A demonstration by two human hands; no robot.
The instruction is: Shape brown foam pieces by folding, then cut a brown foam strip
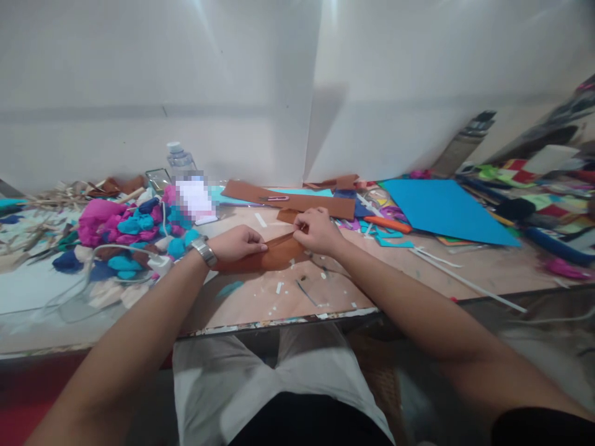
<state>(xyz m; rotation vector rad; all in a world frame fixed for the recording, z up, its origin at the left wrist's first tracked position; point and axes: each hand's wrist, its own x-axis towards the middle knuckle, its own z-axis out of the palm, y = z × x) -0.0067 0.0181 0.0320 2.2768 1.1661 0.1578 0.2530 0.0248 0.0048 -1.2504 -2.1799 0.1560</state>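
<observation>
A brown sheet (263,261), which looks like craft paper or card, lies at the front of the table with a raised or folded far edge. My left hand (239,243), wearing a metal-band watch, is closed at that edge, thumb and fingers on the sheet. At its right end my right hand (318,230) is pinched with bent fingers; the fingertips hide the exact grip. Just behind is a longer brown strip (307,204), and a small cutter-like tool (274,199) rests on it.
Left of my hands are a lit phone (198,199), a plastic bottle (179,158), crumpled coloured paper balls (137,223) and a charger with cable (158,264). To the right are an orange-handled tool (388,223), a blue sheet (453,207) and thin white strips (469,282).
</observation>
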